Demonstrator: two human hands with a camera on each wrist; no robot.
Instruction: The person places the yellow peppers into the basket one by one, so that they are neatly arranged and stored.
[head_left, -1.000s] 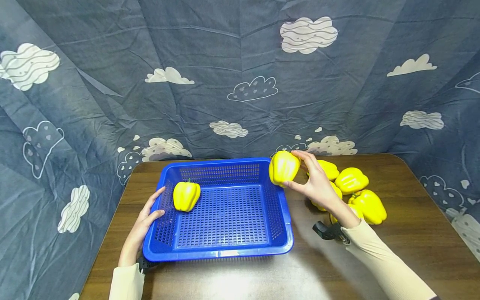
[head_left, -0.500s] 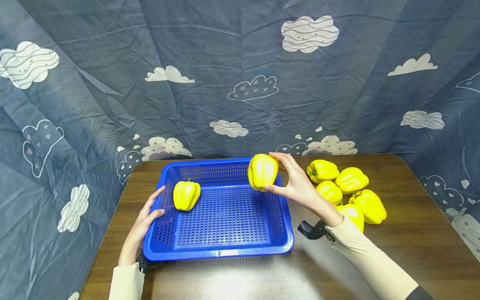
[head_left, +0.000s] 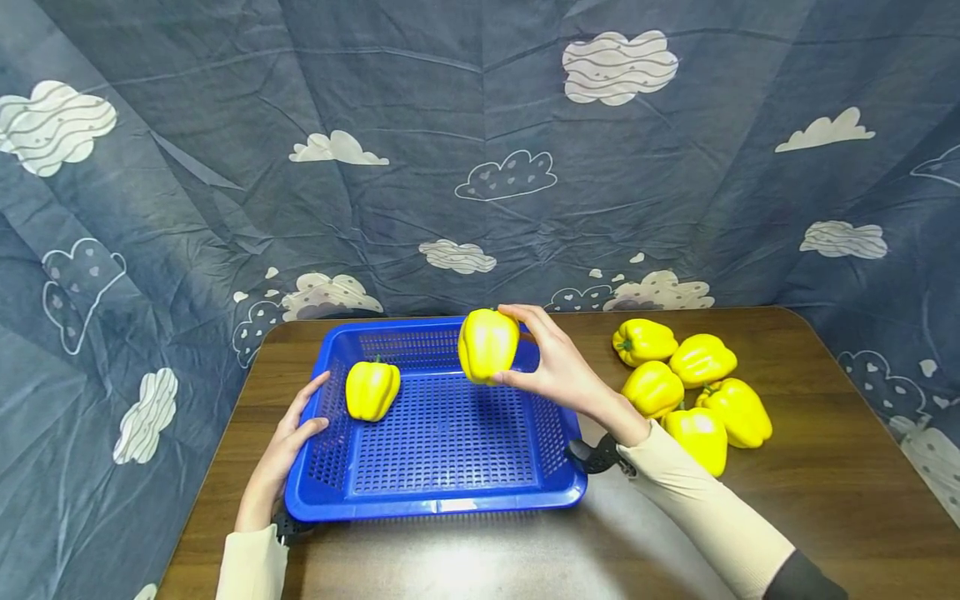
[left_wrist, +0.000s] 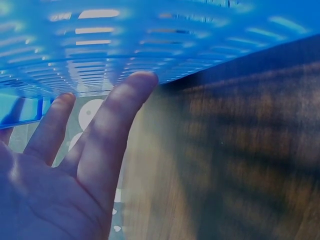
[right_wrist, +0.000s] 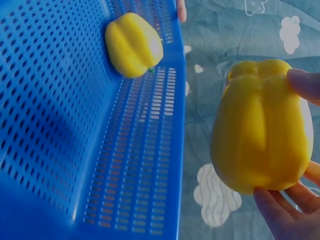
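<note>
A yellow bell pepper [head_left: 488, 345] is held up over the blue plastic basket [head_left: 442, 507], pinched between the thumb and fingers of my right hand [head_left: 558, 367]. The right wrist view shows this bell pepper [right_wrist: 262, 130] with a thumb at one end and fingertips at the other. Inside the basket, toward its left side, lies another yellow bell pepper [head_left: 372, 390]. My left hand [head_left: 283, 446] grips the basket's left rim, with fingertips showing over the edge. In the left wrist view, other fingers [left_wrist: 107, 135] lie against the basket's slotted outer wall.
Several more yellow bell peppers [head_left: 702, 358] lie grouped on the wooden table [head_left: 832, 467] to the right of the basket. A dark cloth with white clouds [head_left: 480, 92] hangs behind the table. Black straps [head_left: 596, 456] circle the wrists.
My right hand has carried its bell pepper leftward, from the basket's right rim to above its middle. The left hand and basket have stayed put.
</note>
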